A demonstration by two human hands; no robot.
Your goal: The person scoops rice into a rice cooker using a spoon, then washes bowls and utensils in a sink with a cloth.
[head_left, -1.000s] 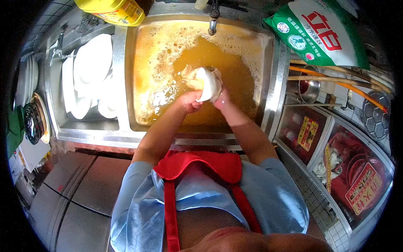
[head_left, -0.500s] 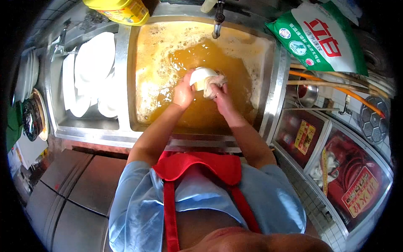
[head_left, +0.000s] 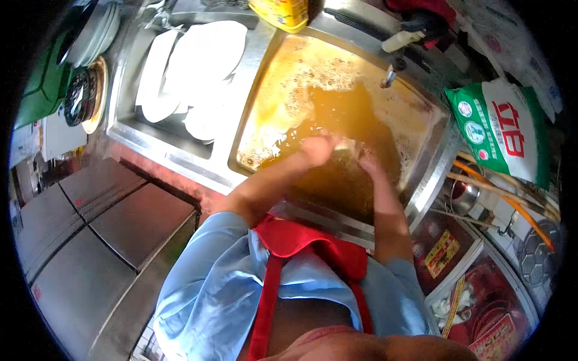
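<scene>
Both hands are at the murky water (head_left: 343, 108) in the larger basin (head_left: 445, 135). Left hand (head_left: 319, 149): fingers bent inward at the surface, beside a pale item (head_left: 345, 144) (blurred; shape not readable). Right hand (head_left: 368, 159): on the other side of the same item, fingertips pointing down toward the water. Grip: the hands are a narrow space apart with the item between them; how firmly either hand closes on it, cannot tell. Item location: at the water surface, near the middle of the basin.

Water: amber-brown, with pale foam (head_left: 289, 66) along the far and left parts (a darker, foam-free patch extends from the hands toward the far side). Tap (head_left: 391, 73): over the far right part of the basin.

Smaller basin (head_left: 129, 123), to the left: white dishes (head_left: 208, 54) piled and overlapping (overexposed; count uncertain). Yellow container (head_left: 282, 13): at the far rim, near the divider between basins. Green and white bag (head_left: 503, 129): right of the larger basin, printed side visible. Plates (head_left: 99, 36): stacked, left of the smaller basin.
</scene>
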